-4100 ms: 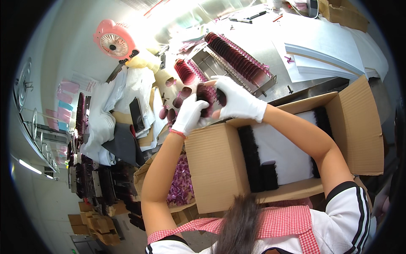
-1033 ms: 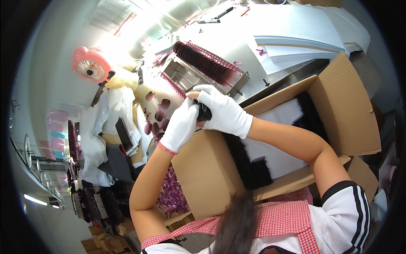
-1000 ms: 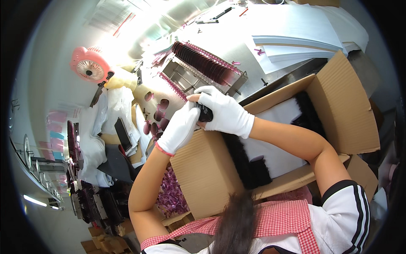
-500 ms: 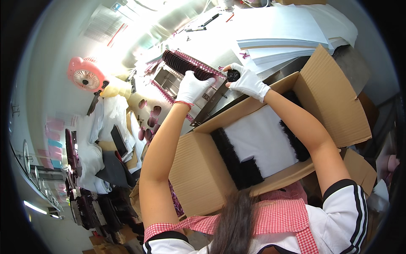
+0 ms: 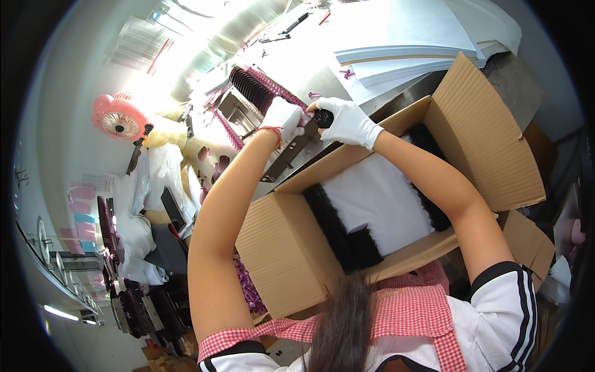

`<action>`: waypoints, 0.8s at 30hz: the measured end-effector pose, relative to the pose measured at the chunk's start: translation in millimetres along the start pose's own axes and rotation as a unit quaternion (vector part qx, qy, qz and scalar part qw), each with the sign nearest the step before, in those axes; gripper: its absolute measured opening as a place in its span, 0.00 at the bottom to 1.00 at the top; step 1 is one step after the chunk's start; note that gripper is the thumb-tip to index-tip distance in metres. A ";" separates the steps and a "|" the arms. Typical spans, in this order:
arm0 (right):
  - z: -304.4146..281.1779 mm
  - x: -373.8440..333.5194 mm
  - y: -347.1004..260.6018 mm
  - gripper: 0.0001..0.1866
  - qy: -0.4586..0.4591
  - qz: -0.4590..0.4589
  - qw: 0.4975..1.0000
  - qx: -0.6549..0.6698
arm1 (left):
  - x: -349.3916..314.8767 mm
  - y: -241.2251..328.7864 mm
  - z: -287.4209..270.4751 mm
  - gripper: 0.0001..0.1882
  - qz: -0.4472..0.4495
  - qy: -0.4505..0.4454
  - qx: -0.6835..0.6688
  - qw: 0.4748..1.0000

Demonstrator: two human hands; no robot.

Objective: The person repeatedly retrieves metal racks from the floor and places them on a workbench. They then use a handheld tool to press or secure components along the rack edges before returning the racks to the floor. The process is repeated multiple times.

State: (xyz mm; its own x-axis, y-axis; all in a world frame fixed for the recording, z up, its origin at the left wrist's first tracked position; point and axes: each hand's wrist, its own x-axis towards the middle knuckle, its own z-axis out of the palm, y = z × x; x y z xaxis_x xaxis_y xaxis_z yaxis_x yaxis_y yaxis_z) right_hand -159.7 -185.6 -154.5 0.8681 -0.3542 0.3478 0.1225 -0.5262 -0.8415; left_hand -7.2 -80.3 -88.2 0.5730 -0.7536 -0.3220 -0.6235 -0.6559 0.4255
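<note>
My left hand (image 5: 285, 118), in a white glove, is at the near end of a rack (image 5: 228, 111) with pinkish-purple toothed rails. A row of thin dark discs (image 5: 251, 88), lens-like, stands on edge in it. The left fingers are drawn together; what they hold, if anything, is hidden. My right hand (image 5: 352, 122), also gloved in white, is closed around a black, rounded, shiny bundle (image 5: 323, 118), close beside the left fingertips. Below the arms, an open cardboard box (image 5: 282, 239) holds a white sheet (image 5: 379, 201) with black, rough-edged material (image 5: 334, 226) along both sides.
Stacked white sheets (image 5: 403, 34) lie on the bench at the back right. Pens (image 5: 293, 23) lie behind the rack. At left are a pink fan (image 5: 121, 118), white cloths (image 5: 135, 235) and a dark flat device (image 5: 173, 208). The box's raised flap (image 5: 489, 136) stands at right.
My left hand has moved off the rack's row and turned inward, its fingers drawing together. My right hand has shifted slightly left with the black bundle. The whole view has shifted a little.
</note>
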 end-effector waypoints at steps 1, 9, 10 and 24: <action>0.7 -0.5 0.5 0.22 0.002 0.002 1.000 0.001 | 0.8 -2.3 -3.9 0.08 0.072 0.030 0.214 0.974; 0.8 -14.2 -19.6 0.34 0.130 0.045 0.989 0.058 | -49.6 -20.7 -17.8 0.15 -0.024 0.232 0.266 0.935; 2.6 -19.9 -26.7 0.35 0.128 0.034 0.989 0.061 | -60.3 -18.2 -14.4 0.15 -0.022 0.191 0.166 0.967; 11.2 -99.1 -75.0 0.50 0.032 -0.163 0.986 -0.001 | -151.8 9.8 80.2 0.33 0.068 -0.036 -0.571 0.817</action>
State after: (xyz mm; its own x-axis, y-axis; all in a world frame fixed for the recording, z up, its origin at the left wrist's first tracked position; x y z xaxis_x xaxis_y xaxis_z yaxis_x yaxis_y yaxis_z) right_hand -249.5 -102.4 -130.4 0.7508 -0.2137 0.6251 0.3886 -0.6223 -0.6795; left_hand -142.9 24.2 -103.0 0.4811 -0.8441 -0.2366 0.2481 -0.1278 0.9603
